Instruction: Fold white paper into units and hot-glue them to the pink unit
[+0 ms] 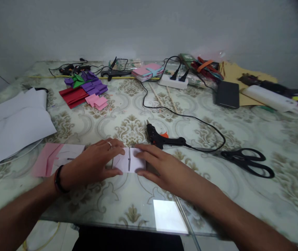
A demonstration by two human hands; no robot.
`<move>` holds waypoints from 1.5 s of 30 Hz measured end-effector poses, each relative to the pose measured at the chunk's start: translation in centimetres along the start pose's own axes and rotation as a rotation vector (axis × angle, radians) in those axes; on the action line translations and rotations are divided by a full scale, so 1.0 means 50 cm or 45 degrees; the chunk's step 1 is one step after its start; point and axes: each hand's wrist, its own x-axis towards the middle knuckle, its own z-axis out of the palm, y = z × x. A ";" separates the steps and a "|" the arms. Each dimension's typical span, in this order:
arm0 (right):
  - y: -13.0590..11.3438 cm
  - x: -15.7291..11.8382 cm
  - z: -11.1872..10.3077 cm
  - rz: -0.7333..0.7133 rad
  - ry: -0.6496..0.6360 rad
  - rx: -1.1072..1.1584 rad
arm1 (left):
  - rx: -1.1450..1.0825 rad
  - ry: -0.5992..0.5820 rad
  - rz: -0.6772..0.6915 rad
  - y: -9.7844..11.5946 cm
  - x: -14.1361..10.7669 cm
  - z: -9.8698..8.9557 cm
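Observation:
A small folded paper, white with creases, lies in front of me with a narrow dark gap down its middle. My left hand, with a ring and a dark bracelet, grips its left end between thumb and fingers. At the right end, the thumb and fingers of my right hand pinch the same paper along its near and far edges. Left of my left hand is a pink and white folded sheet, partly behind my wrist. A black glue gun rests just beyond my right hand.
Black-handled scissors lie to the right. White sheets are stacked at the left. Farther back are purple folded papers, a red folded paper, a power strip with cords, and a dark phone-like slab.

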 end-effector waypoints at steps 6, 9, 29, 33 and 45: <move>-0.001 0.005 0.013 -0.067 0.038 -0.030 | 0.043 -0.024 0.027 0.001 0.007 0.015; -0.004 0.011 0.019 -0.079 0.068 -0.037 | 0.017 -0.034 -0.009 0.008 0.012 0.018; -0.036 0.011 -0.015 0.169 0.197 0.399 | -0.664 0.049 -0.318 0.030 0.008 -0.001; -0.042 0.011 -0.019 0.221 0.170 0.435 | -0.688 -0.011 -0.400 0.029 0.007 -0.004; -0.043 0.014 -0.031 0.347 0.130 0.631 | -0.863 -0.007 -0.456 0.029 0.006 -0.006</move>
